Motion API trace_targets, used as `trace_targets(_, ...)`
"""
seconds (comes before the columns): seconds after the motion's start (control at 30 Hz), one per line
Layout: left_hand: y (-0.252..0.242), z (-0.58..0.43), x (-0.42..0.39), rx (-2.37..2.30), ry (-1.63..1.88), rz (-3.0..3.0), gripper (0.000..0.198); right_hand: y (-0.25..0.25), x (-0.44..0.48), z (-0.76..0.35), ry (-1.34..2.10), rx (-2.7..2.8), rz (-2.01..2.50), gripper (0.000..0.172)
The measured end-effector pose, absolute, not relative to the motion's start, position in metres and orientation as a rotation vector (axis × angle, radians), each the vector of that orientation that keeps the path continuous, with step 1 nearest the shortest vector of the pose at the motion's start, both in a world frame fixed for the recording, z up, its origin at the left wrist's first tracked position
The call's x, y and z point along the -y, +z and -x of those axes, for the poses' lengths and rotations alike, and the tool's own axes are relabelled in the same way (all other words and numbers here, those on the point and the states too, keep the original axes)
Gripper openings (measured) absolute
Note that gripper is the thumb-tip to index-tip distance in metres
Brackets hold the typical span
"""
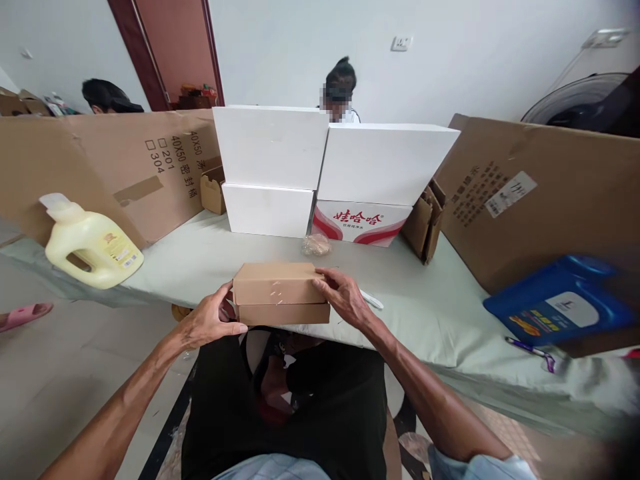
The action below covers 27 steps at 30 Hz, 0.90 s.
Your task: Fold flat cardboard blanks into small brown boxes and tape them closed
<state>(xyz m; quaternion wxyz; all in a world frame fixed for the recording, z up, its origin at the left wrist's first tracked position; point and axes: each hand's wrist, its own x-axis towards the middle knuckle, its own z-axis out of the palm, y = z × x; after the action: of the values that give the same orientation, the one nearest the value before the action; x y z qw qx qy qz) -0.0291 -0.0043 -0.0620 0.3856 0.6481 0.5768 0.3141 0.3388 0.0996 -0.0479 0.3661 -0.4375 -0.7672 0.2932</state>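
A small brown cardboard box (pixel 280 292) sits at the table's near edge, a dark seam running across its front. Whether it is one lidded box or two stacked ones I cannot tell. My left hand (pixel 213 313) grips its left end, thumb low at the front corner. At the opposite end, my right hand (pixel 343 293) has its fingers and thumb closed on the upper right corner. Just past the right hand lies a slim white object (pixel 371 299), partly hidden by it. A tan bundle in clear wrap (pixel 317 245) rests behind the box.
Stacked white boxes (pixel 273 150) stand at the back, with large cardboard panels (pixel 150 167) either side. A pale yellow jug (pixel 95 247) is on the left; a blue bottle (pixel 560 300) and a purple pen (pixel 530 350) are on the right. Two people sit beyond.
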Motion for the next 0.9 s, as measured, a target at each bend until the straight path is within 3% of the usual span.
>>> trace_targets(0.17,-0.057,0.036,-0.02,-1.452,1.079,-1.883,0.089,-0.016,-0.129,-0.325,0.87,1.965,1.107,0.056)
trace_targets(0.43,-0.059,0.031,-0.053,-1.277,1.256,-1.905,0.106,0.002,-0.162,-0.316,0.947,1.876,1.124,0.062)
trace_targets(0.67,-0.053,0.011,-0.024,-1.299,1.307,-2.005,0.096,-0.003,-0.156,-0.32,1.004,1.853,1.169,0.064)
trace_targets(0.8,-0.055,0.012,-0.013,-1.337,1.31,-2.043,0.086,-0.026,-0.157,-0.34,0.765,1.994,1.198,0.058)
trace_targets(0.9,-0.058,0.015,-0.012,-1.337,1.322,-2.064,0.084,-0.053,-0.155,-0.38,0.34,2.216,1.517,0.035)
